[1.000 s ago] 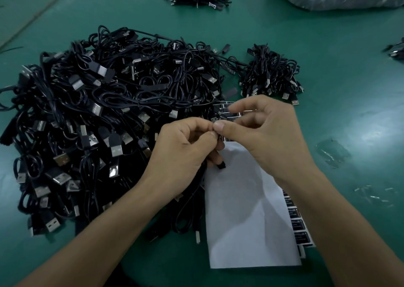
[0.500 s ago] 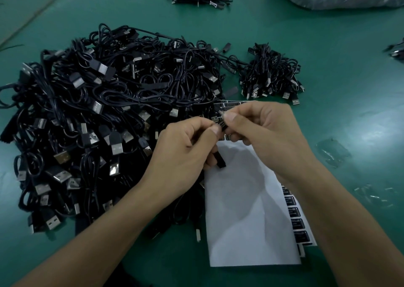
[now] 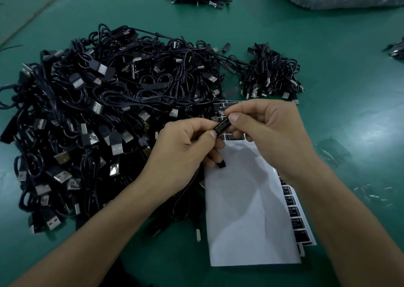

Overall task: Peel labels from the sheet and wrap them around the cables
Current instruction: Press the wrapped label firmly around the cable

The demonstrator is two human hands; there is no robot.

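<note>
- We locate the label at the centre of the frame, lifted clear of the bench. The left hand pinches its lower-left end and the right hand pinches its upper-right end, so both grips are clamped on it.
- The cable inside the label is almost fully hidden. Only a black plug end shows below the left hand, and we cannot tell whether the wrap is closed.
- Skewed wrap: if the two grips press at unequal angles, we expect the label edges to miss each other and leave adhesive exposed.
- Lifted corner: if a grip releases before the overlap is rubbed down, the stiff label may spring open.
- Adhesive transfer: a thumb resting on the sticky side can pull the label off with it.
- Snagging: the cable pile fills the left of the frame and touches the left forearm. A loop caught on the held cable can drag neighbours along when we set it aside.
- Sheet shift: the label sheet lies at lower centre-right, mostly under a white sheet. A forearm sweeping across can slide or crease both.
- Sorting error: the small bundle sits just beside the pile at upper centre-right, so we risk mixing labelled cables with unlabelled ones.
</note>
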